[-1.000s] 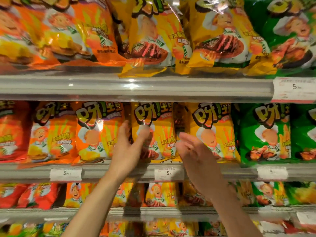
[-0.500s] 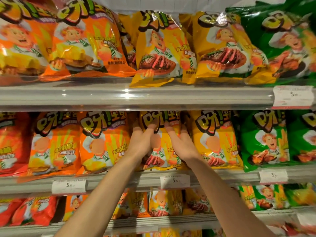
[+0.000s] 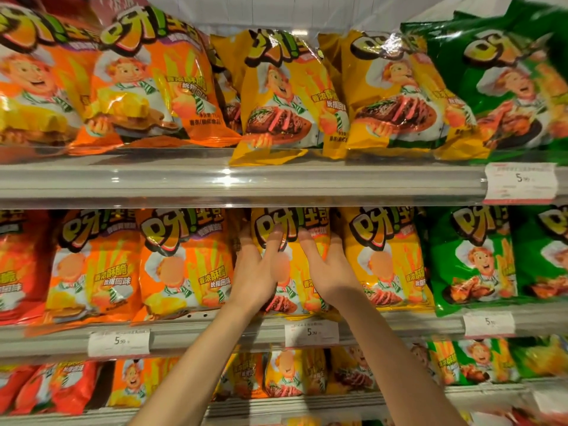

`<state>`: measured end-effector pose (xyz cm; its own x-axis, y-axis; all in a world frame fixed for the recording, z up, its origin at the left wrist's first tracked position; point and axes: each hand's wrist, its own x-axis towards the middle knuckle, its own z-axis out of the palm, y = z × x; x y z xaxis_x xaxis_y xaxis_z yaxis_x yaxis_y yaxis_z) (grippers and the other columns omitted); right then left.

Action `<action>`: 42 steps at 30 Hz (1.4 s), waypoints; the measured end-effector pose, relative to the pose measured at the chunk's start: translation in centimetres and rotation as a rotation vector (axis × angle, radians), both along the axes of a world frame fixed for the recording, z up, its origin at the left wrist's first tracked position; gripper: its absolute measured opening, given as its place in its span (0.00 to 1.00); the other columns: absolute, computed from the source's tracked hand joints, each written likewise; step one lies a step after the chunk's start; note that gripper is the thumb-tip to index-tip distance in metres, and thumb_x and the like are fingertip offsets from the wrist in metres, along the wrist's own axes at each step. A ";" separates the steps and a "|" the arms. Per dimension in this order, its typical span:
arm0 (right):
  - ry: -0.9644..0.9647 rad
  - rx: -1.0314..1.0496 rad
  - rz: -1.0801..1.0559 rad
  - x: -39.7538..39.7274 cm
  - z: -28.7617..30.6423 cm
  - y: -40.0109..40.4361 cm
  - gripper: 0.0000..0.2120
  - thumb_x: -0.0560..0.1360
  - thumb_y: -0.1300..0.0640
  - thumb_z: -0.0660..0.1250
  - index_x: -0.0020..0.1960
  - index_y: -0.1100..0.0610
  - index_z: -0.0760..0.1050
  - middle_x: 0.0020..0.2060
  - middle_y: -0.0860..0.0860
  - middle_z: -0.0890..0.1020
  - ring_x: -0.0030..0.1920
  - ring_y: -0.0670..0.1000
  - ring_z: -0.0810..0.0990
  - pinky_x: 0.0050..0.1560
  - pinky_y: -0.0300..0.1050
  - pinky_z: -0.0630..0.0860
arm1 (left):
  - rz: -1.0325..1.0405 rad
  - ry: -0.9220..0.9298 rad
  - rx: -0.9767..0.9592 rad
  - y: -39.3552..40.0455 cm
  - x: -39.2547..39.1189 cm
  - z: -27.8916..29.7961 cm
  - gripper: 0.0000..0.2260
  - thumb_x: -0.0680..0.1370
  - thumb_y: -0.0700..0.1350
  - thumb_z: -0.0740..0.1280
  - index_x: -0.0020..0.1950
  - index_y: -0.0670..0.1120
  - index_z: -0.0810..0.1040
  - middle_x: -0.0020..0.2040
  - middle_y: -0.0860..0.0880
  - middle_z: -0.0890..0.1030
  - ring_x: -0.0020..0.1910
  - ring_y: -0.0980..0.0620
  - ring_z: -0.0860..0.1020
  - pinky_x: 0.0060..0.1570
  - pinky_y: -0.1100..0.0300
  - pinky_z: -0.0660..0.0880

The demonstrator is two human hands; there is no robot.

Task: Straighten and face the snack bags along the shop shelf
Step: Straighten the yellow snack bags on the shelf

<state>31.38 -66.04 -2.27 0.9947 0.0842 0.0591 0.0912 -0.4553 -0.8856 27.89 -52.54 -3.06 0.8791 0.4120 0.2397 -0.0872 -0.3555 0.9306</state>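
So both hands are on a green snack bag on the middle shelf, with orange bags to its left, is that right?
Not quite: the bag is yellow, not green. In the head view the left hand and right hand press on either side of a glossy yellow snack bag on the middle shelf. The glossy orange snack bags do sit to its left; the green bags stand further right.

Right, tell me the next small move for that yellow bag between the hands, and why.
Probably ease the yellow bag upright and flush with the shelf edge. Both the left hand and the right hand already press its front from either side, and it sits squeezed between the orange bag and the next yellow bag.
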 end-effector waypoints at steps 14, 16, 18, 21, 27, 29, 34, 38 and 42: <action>-1.064 -0.520 -0.100 -1.2 -2.3 -1.4 0.09 0.81 0.64 0.67 0.59 0.66 0.81 0.60 0.73 0.78 0.54 0.70 0.82 0.49 0.55 0.83 | 0.028 -0.196 0.434 1.0 -1.3 -2.0 0.25 0.82 0.67 0.47 0.78 0.65 0.47 0.67 0.43 0.73 0.63 0.46 0.75 0.55 0.53 0.72; -1.261 -0.690 -0.080 -1.0 -3.3 -1.7 0.07 0.80 0.68 0.67 0.54 0.66 0.83 0.59 0.72 0.79 0.52 0.72 0.82 0.47 0.58 0.83 | 0.035 -0.194 0.511 1.1 -1.2 -2.4 0.24 0.82 0.67 0.45 0.78 0.66 0.49 0.70 0.43 0.70 0.65 0.46 0.72 0.54 0.54 0.70; -1.288 -0.762 -0.083 -0.8 -3.4 -1.7 0.07 0.80 0.67 0.67 0.54 0.66 0.83 0.59 0.72 0.79 0.52 0.72 0.81 0.50 0.60 0.82 | 0.041 -0.211 0.495 0.9 -0.9 -2.5 0.25 0.82 0.67 0.43 0.79 0.64 0.51 0.72 0.43 0.69 0.68 0.45 0.70 0.58 0.51 0.71; -1.250 -0.798 -0.069 -0.6 -3.0 -1.6 0.08 0.81 0.66 0.66 0.57 0.67 0.81 0.60 0.72 0.78 0.53 0.72 0.80 0.50 0.61 0.81 | 0.058 -0.208 0.451 0.4 -0.9 -2.4 0.26 0.82 0.66 0.42 0.79 0.61 0.55 0.70 0.41 0.70 0.67 0.43 0.70 0.62 0.46 0.72; -1.243 -0.675 -0.025 -1.6 -2.6 -2.4 0.09 0.81 0.63 0.67 0.57 0.69 0.81 0.60 0.71 0.78 0.58 0.72 0.79 0.57 0.63 0.80 | 0.010 -0.144 0.383 0.5 -1.6 -2.3 0.27 0.82 0.67 0.45 0.80 0.62 0.50 0.74 0.45 0.66 0.73 0.46 0.67 0.68 0.47 0.68; -1.090 -0.525 -0.039 -2.1 -1.8 -3.6 0.16 0.83 0.57 0.64 0.66 0.66 0.76 0.66 0.65 0.76 0.68 0.65 0.74 0.71 0.58 0.70 | -0.014 -0.105 0.359 0.5 -1.8 -2.1 0.29 0.80 0.71 0.47 0.79 0.67 0.45 0.76 0.46 0.63 0.73 0.45 0.67 0.65 0.49 0.68; -0.820 -0.636 -0.287 -1.6 -2.2 -7.4 0.27 0.79 0.46 0.61 0.72 0.60 0.70 0.72 0.63 0.70 0.76 0.64 0.62 0.76 0.65 0.55 | -0.033 -0.085 0.298 -0.7 -1.6 -1.4 0.34 0.78 0.70 0.58 0.77 0.71 0.41 0.77 0.46 0.61 0.70 0.42 0.70 0.59 0.52 0.68; -0.765 -0.691 -0.322 -0.6 -3.3 -8.2 0.31 0.79 0.42 0.59 0.76 0.59 0.65 0.75 0.63 0.66 0.78 0.65 0.59 0.77 0.67 0.53 | -0.011 -0.110 0.307 -1.2 -1.2 -1.5 0.35 0.77 0.70 0.58 0.76 0.72 0.40 0.79 0.46 0.59 0.73 0.41 0.67 0.64 0.48 0.67; -0.749 -0.703 -0.335 0.1 -3.4 -8.2 0.31 0.80 0.41 0.55 0.77 0.58 0.64 0.74 0.63 0.68 0.77 0.64 0.61 0.76 0.67 0.54 | 0.015 -0.104 0.302 -1.7 -0.9 -1.8 0.33 0.78 0.70 0.58 0.77 0.72 0.41 0.80 0.47 0.57 0.76 0.41 0.64 0.66 0.46 0.66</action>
<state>31.50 -74.25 -5.68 0.7045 0.0669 0.7066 0.2768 -0.9426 -0.1868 27.02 -54.29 -4.82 0.8377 0.3213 0.4417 -0.1691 -0.6165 0.7690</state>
